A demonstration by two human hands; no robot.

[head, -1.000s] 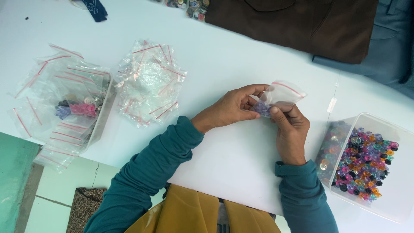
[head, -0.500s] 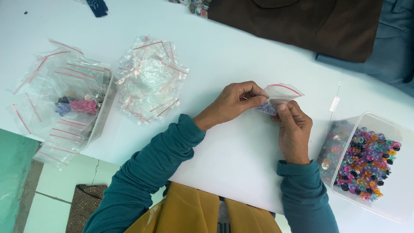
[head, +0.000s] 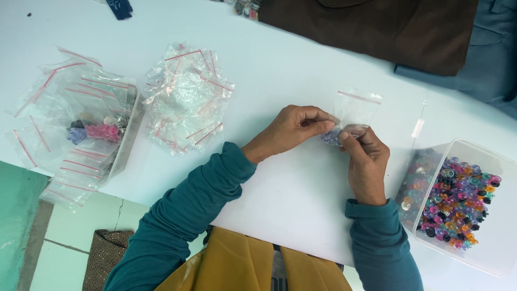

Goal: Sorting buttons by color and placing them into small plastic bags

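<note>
Both hands (head: pixel 334 141) pinch clear bag (head: pixel 353 110).

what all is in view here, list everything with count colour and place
small zip bag: one, clear with a red strip, holding purple pieces, table centre, pinched by both hands
loose bag pile: many, clear with red strips, left of centre
left container: one, clear, far left, holding bags and pink and blue pieces
more bags: several, clear with red strips, spilling around that container
bead container: one, clear, right edge
beads: many, mixed colours, inside it
brown cloth: one, top right
blue cloth: one, far right top
table: one, white
left hand: teal sleeve, gripping the bag's lower edge
right hand: teal sleeve, gripping the same edge
</note>
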